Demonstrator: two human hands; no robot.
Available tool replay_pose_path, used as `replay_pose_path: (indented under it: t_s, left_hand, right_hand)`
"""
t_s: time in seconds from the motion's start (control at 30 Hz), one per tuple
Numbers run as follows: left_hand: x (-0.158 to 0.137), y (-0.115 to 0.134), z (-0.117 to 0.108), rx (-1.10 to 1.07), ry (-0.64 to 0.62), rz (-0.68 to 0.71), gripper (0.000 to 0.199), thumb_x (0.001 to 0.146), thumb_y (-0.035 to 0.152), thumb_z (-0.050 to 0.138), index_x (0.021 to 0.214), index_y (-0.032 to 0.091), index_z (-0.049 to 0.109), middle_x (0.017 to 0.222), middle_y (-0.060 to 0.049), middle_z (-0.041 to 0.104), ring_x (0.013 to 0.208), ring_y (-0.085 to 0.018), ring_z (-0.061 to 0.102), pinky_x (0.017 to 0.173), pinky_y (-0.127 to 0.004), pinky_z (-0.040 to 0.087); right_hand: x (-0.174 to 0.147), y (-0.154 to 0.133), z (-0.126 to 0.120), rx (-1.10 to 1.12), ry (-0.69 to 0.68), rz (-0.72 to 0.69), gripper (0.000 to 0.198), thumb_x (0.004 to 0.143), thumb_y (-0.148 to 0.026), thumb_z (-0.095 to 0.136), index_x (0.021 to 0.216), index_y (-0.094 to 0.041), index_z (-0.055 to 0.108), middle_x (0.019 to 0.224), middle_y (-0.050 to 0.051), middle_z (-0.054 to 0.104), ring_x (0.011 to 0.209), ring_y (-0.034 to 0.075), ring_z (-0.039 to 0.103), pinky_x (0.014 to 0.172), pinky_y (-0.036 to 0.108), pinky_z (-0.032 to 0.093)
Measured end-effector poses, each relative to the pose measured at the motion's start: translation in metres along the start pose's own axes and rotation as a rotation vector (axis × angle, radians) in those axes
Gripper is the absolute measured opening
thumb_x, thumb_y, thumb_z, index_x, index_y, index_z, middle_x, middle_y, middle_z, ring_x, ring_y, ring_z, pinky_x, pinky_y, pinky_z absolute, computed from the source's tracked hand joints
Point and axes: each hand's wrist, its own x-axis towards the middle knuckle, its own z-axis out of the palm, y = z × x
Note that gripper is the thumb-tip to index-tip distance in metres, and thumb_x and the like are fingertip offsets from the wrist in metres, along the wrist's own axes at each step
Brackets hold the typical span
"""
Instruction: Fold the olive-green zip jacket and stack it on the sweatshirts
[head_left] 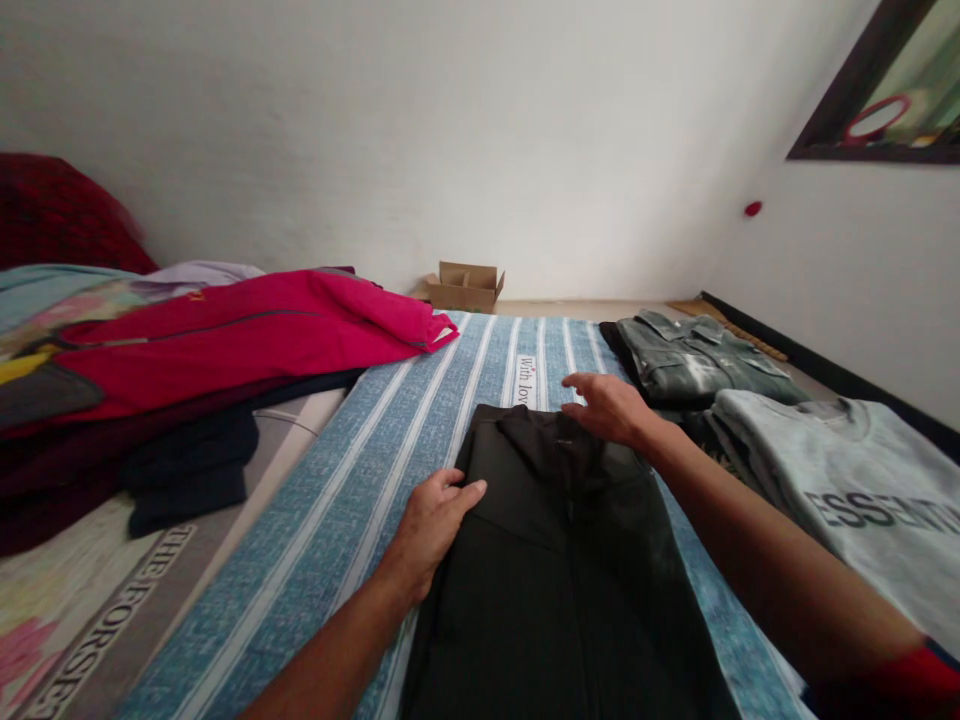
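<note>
Black trousers (525,580) lie spread on a blue and white striped sheet (360,470), with the waistband at the far end. My left hand (439,520) rests at their left edge, its thumb over the cloth and its other fingers partly hidden along the side. Whether it grips the fabric, I cannot tell. Over the right end of the waistband is my right hand (609,405), fingers apart and stretched to the left, with nothing held in them.
Left of the trousers lies a pile of clothes topped by a pink-red jacket (300,320). On the right are a folded grey-green denim garment (701,355) and a grey sweatshirt (847,470). An open cardboard box (465,290) stands by the far wall.
</note>
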Motion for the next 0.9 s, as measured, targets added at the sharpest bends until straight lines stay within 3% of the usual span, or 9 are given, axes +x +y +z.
replay_pose_path:
  t_s: [0.07, 0.17, 0.27, 0.37, 0.63, 0.8, 0.9]
  left_hand:
    - [0.001, 0.003, 0.001, 0.020, 0.010, -0.006, 0.036, 0.070, 0.021, 0.065, 0.102, 0.015, 0.052, 0.076, -0.004, 0.069, 0.069, -0.020, 0.067, 0.061, -0.028, 0.051]
    - [0.003, 0.006, 0.003, 0.047, 0.018, 0.005, 0.035, 0.068, 0.011, 0.061, 0.101, 0.016, 0.052, 0.080, -0.004, 0.069, 0.069, -0.020, 0.067, 0.061, -0.028, 0.051]
    - [0.005, 0.008, 0.003, 0.023, -0.025, -0.006, 0.028, 0.066, 0.010, 0.061, 0.093, 0.015, 0.056, 0.083, -0.005, 0.070, 0.074, -0.021, 0.068, 0.067, -0.030, 0.053]
    - [0.008, 0.008, 0.000, 0.045, -0.040, -0.023, 0.027, 0.063, 0.011, 0.064, 0.089, 0.015, 0.059, 0.085, -0.006, 0.070, 0.080, -0.022, 0.068, 0.071, -0.031, 0.053]
    - [0.042, 0.017, 0.003, 0.056, 0.110, -0.003, 0.035, 0.065, 0.021, 0.069, 0.097, 0.014, 0.056, 0.078, -0.005, 0.069, 0.065, -0.019, 0.067, 0.057, -0.027, 0.051]
    - [0.065, 0.023, 0.014, 0.028, 0.073, 0.095, 0.031, 0.059, 0.009, 0.066, 0.089, 0.014, 0.058, 0.066, -0.001, 0.067, 0.061, -0.018, 0.065, 0.056, -0.025, 0.050]
    - [0.071, 0.020, 0.016, 0.047, 0.050, 0.192, 0.034, 0.060, 0.008, 0.063, 0.093, 0.016, 0.056, 0.066, 0.001, 0.066, 0.058, -0.017, 0.065, 0.054, -0.025, 0.049]
  right_hand:
    - [-0.009, 0.009, 0.008, 0.004, -0.035, 0.043, 0.038, 0.085, -0.034, 0.050, 0.119, -0.017, 0.057, 0.108, 0.011, 0.065, 0.099, 0.025, 0.061, 0.080, 0.031, 0.044]
    - [-0.023, 0.024, 0.018, 0.035, 0.018, 0.124, 0.037, 0.085, -0.035, 0.049, 0.116, -0.016, 0.059, 0.108, 0.012, 0.065, 0.100, 0.026, 0.060, 0.079, 0.031, 0.043]
    - [-0.034, 0.039, 0.025, 0.093, 0.092, 0.244, 0.039, 0.085, -0.036, 0.050, 0.117, -0.016, 0.059, 0.107, 0.011, 0.066, 0.098, 0.025, 0.061, 0.076, 0.029, 0.043]
    - [-0.042, 0.048, 0.030, 0.181, 0.076, 0.325, 0.034, 0.084, -0.035, 0.050, 0.111, -0.019, 0.062, 0.093, 0.007, 0.070, 0.088, 0.022, 0.064, 0.071, 0.027, 0.042]
    - [-0.054, 0.035, 0.042, 0.248, 0.059, 0.265, 0.029, 0.086, -0.031, 0.049, 0.109, -0.021, 0.062, 0.097, 0.007, 0.069, 0.091, 0.021, 0.064, 0.072, 0.027, 0.041]
    - [-0.058, 0.027, 0.044, 0.174, 0.063, 0.286, 0.026, 0.088, -0.032, 0.045, 0.105, -0.020, 0.062, 0.093, 0.007, 0.068, 0.086, 0.021, 0.063, 0.069, 0.028, 0.041]
    - [-0.064, 0.016, 0.039, 0.069, 0.133, 0.277, 0.026, 0.089, -0.031, 0.044, 0.104, -0.018, 0.062, 0.098, 0.009, 0.066, 0.091, 0.023, 0.061, 0.070, 0.030, 0.042]
